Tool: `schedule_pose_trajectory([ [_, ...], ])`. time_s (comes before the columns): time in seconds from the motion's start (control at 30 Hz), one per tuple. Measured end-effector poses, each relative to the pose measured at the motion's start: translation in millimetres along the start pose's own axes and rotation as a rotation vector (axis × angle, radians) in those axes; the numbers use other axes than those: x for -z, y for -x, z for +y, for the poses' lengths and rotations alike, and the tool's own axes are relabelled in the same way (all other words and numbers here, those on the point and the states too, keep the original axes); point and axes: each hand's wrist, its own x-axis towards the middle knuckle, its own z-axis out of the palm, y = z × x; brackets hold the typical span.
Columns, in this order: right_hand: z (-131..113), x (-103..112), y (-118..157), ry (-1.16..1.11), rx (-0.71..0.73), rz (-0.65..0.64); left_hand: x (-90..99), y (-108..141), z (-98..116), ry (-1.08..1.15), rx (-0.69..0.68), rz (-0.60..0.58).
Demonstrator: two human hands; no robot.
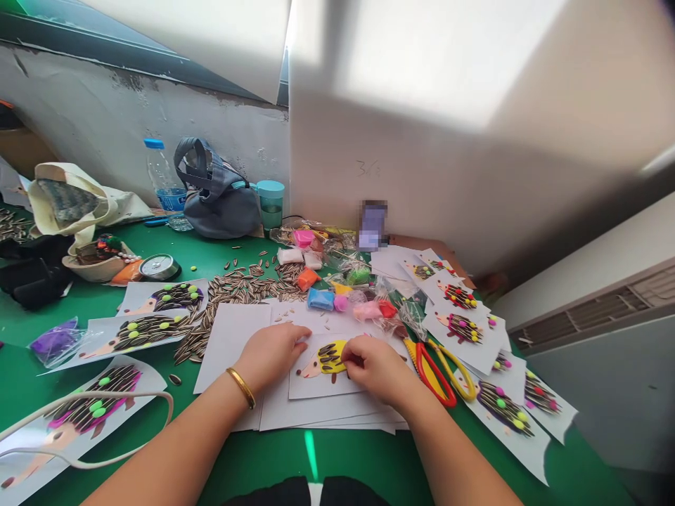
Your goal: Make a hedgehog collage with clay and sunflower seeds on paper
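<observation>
My right hand [377, 365] is closed in a pinch at the yellow clay body of a hedgehog picture [311, 383]; whatever is between its fingertips is hidden. Several striped sunflower seeds [331, 357] are set in rows in the yellow clay. My left hand [274, 355], with a gold bangle at the wrist, rests with its fingers stretched out by the card's upper left corner. Thumb and forefinger are apart, holding nothing. Under the card lie white paper sheets [232, 351]. Beyond them is a loose heap of sunflower seeds [237, 288].
Red and yellow-handled scissors [443, 376] lie right of my right hand. Finished hedgehog cards [506, 414] overlap at the right, others [131, 334] at the left. Clay packets [320, 299] sit behind the paper. A white cable [169, 414] loops at left; a bag [221, 204] and bottle [166, 186] stand behind.
</observation>
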Motion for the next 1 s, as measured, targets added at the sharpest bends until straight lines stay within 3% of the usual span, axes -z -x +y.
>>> schedule_pose_trajectory([
  [0.43,4.1,0.3,-0.8,-0.029,-0.009,0.006,0.3,0.4,-0.3,-0.008,-0.005,0.008],
  [1.0,0.4,-14.1,-1.7,0.062,0.188,0.091,0.8,0.4,0.3,0.025,0.007,0.007],
])
